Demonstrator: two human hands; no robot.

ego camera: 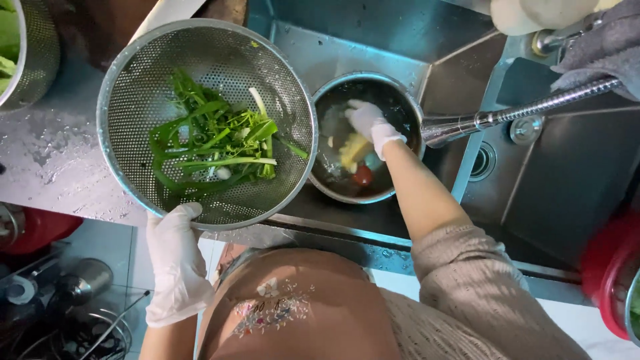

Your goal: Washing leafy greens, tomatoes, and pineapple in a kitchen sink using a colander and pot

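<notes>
My left hand (175,248), in a white glove, grips the near rim of a round steel colander (133,100) and holds it at the sink's left edge. Green leafy stems (213,143) lie in its bottom. My gloved right hand (372,125) reaches into a steel bowl (407,107) that sits in the sink. Its fingers are down among the contents, beside a yellow piece (353,152) and a small red round thing (363,175). Whether those fingers grip anything is hidden.
A pull-out tap hose (527,112) stretches from the right over the steel sink (400,33). A second colander with greens (20,47) stands far left on the wet counter. Red containers sit at both lower sides, one on the left (40,227) and one on the right (610,267). Metal utensils lie low at the left.
</notes>
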